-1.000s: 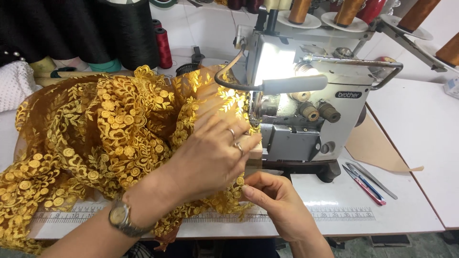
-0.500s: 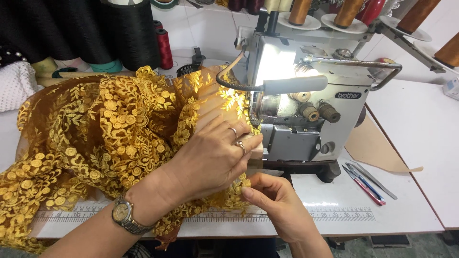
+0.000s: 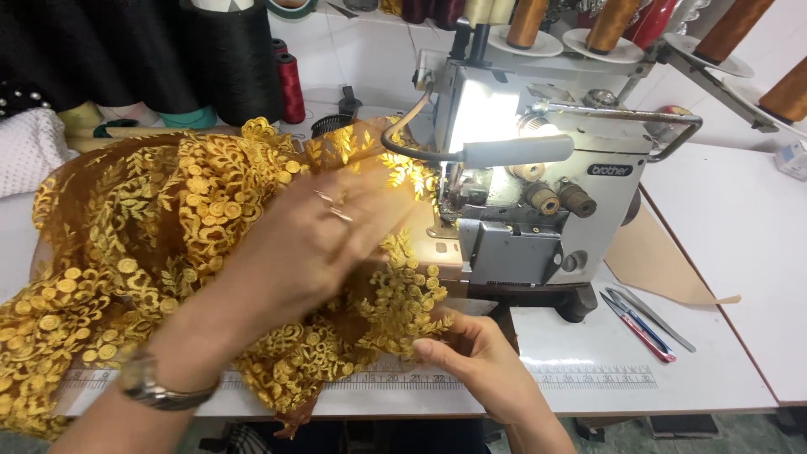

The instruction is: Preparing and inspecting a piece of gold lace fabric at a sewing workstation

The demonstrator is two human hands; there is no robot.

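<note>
Gold lace cloth [image 3: 143, 252] with round flower shapes, spread wide over the left half of the white table [image 3: 723, 252], one edge pulled up to the grey sewing machine [image 3: 538, 193] in the middle. Left hand [image 3: 311, 244] flat on top of the cloth, fingers [image 3: 370, 202] stretched toward the machine, pressing down, not closed around anything; a bit blurry. Rings on two fingers, a watch [image 3: 155, 387] on the wrist. Right hand [image 3: 471, 357] near the front edge of the table, just under the cloth's near edge, pinching that edge between thumb and fingers. Bright lamp [image 3: 483, 118] shining on the machine's front, close to the cloth. Brown thread cones [image 3: 614, 21] up on top of the machine, at the far side. Red spool [image 3: 290, 84] and big black cones [image 3: 231, 59] at the far left, behind the cloth. Small snips with red and blue handles [image 3: 643, 318] lying on the table to the right of the machine. Tan paper piece [image 3: 656, 265] just beside the snips, a little farther back. Ruler strip [image 3: 588, 378] along the near edge of the table, partly under the cloth.
</note>
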